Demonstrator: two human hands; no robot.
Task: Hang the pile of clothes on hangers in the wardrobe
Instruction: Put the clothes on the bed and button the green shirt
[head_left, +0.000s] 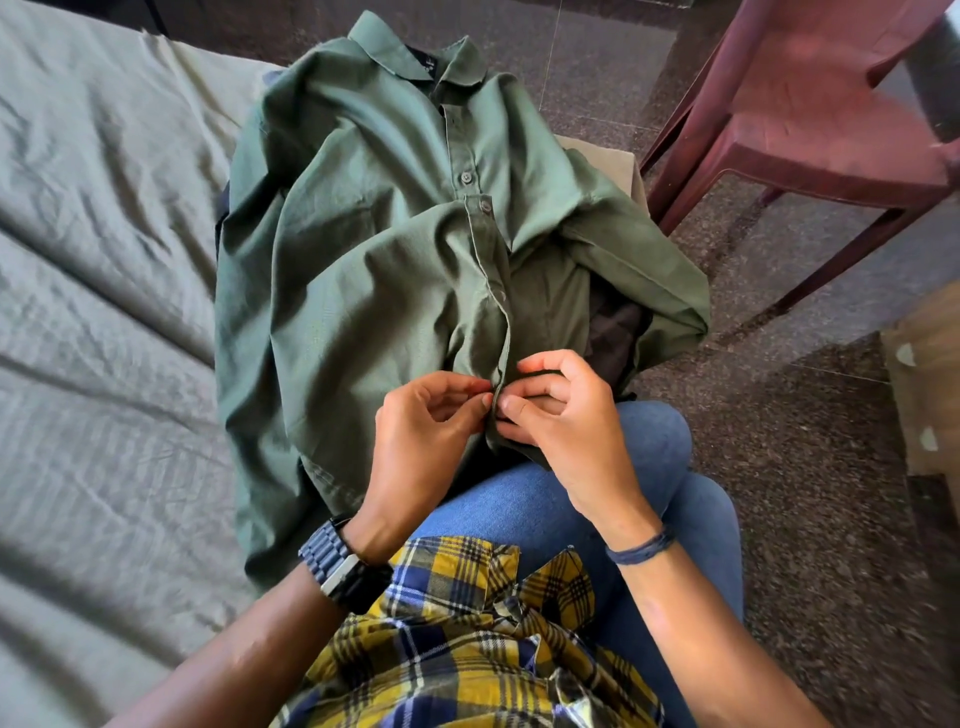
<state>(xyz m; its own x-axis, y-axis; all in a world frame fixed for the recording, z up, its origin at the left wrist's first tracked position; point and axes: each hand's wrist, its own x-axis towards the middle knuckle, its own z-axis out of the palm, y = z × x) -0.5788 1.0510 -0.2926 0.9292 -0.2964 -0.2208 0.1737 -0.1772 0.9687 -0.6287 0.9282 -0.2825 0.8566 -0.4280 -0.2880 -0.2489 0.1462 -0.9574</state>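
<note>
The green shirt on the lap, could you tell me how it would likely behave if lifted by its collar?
The green shirt would probably hang limp, since it lies creased and draped. It looks thin, so likely light. Both hands pinch its placket, so the front may gape below.

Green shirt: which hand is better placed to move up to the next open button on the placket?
Probably the left hand. It pinches the overlapping placket edge of the green shirt, which runs straight up to the next button; the right hand grips the under-layer.
</note>
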